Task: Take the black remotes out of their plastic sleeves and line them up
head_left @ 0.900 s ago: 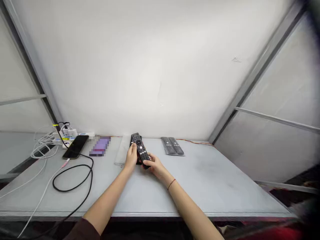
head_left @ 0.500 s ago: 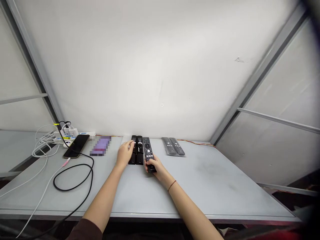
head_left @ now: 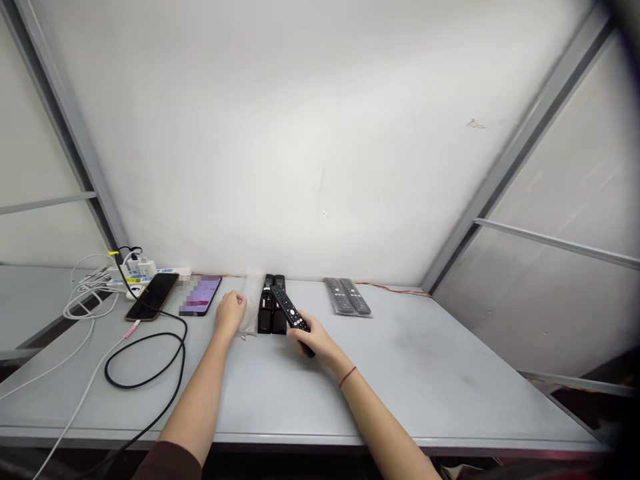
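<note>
A black remote control [head_left: 289,311] is in my right hand [head_left: 313,335], gripped near its lower end. It slants up to the left, its button side showing, and its far end covers part of the remotes behind. Two black remotes lying back side up [head_left: 265,320] are side by side on the table, their battery compartments uncovered. Left of them lies a clear plastic bag [head_left: 251,303]. My left hand [head_left: 231,313] rests at the bag's left edge with its fingers curled together; whether they pinch anything is hidden.
Two bagged remotes [head_left: 347,297] lie to the right on the grey table [head_left: 410,373]. At left are a black phone [head_left: 153,297], a phone with a lit screen [head_left: 201,295], a power strip [head_left: 173,271] and looping cables [head_left: 145,385]. A white wall [head_left: 320,147] stands behind.
My left hand has moved left, off the back-side-up remotes to the plastic bag. My right hand has tilted the remote leftward, its far end now over the right back-side-up remote.
</note>
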Demonstrator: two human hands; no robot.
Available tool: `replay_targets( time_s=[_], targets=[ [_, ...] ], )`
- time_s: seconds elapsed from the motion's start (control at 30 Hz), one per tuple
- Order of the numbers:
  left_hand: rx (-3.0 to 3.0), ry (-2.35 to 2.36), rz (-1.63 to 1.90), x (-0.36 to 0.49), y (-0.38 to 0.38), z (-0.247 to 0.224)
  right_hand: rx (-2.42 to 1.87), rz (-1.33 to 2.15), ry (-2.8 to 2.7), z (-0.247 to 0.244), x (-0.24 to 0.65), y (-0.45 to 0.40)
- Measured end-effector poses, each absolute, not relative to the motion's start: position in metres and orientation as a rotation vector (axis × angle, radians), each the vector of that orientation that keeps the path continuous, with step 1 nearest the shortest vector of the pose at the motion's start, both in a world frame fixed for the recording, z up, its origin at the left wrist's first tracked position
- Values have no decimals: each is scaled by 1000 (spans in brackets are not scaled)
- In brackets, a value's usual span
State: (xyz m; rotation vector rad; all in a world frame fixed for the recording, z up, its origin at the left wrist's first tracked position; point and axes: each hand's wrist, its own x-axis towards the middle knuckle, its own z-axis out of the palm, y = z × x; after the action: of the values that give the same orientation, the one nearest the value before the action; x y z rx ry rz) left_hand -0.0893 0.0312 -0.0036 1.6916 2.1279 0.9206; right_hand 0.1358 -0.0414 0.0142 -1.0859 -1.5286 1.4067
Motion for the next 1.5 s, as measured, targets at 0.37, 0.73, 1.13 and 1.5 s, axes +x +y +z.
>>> replay_targets(
  time_s=[0.37, 0.73, 1.13, 1.5],
  targets=[
    [874, 1541, 1475, -77, 39, -8, -1123, 1401, -2069, 29, 150, -48],
    [724, 1460, 1488, -73, 41, -13, -1080, 1404, -2095, 36, 146, -53],
    [683, 1372, 1522, -63, 39, -12, -1108, 1299, -2055, 34, 144, -53],
    [554, 1168, 1543, -47, 27, 4, -1143, 1226, -2012, 27, 142, -50]
  ],
)
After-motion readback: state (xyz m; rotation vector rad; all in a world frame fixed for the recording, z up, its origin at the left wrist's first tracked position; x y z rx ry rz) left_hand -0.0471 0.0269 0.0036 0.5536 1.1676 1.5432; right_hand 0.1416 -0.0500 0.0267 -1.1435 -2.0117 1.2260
